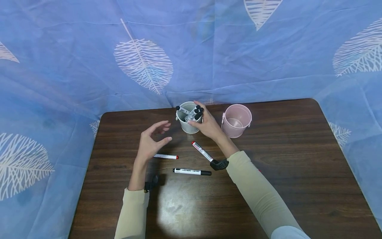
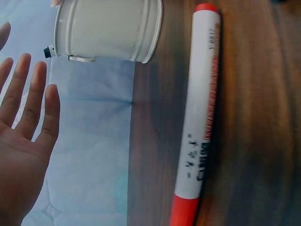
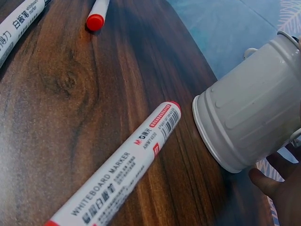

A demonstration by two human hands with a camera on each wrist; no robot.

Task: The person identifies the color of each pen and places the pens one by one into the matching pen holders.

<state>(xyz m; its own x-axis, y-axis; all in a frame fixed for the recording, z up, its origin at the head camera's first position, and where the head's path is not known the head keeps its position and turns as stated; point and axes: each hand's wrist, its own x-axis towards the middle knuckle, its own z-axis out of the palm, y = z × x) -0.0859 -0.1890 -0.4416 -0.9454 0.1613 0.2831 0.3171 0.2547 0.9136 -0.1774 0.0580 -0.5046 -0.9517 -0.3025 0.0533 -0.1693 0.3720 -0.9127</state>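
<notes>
My right hand [image 1: 210, 124] is at the right side of a small white metal bucket [image 1: 189, 128], thumb along its front rim and fingers round the back. Inside the bucket lean several black-capped markers [image 1: 191, 114]. To its left, my left hand [image 1: 150, 142] hovers with fingers apart and nothing in its grasp; the left wrist view shows the spread fingers [image 2: 30, 103]. Below that hand lies a red-capped marker [image 2: 200, 103], partly hidden by it in the head view. Another red-capped whiteboard marker [image 3: 122, 172] lies in front of the bucket, beneath my right wrist.
A pink bucket [image 1: 236, 121] stands right of the white one, beside my right forearm. A black-capped marker [image 1: 192, 171] lies across the dark wooden table [image 1: 298, 149] between my arms. Behind the table's back edge hangs a blue leaf-patterned cloth [image 1: 191, 49].
</notes>
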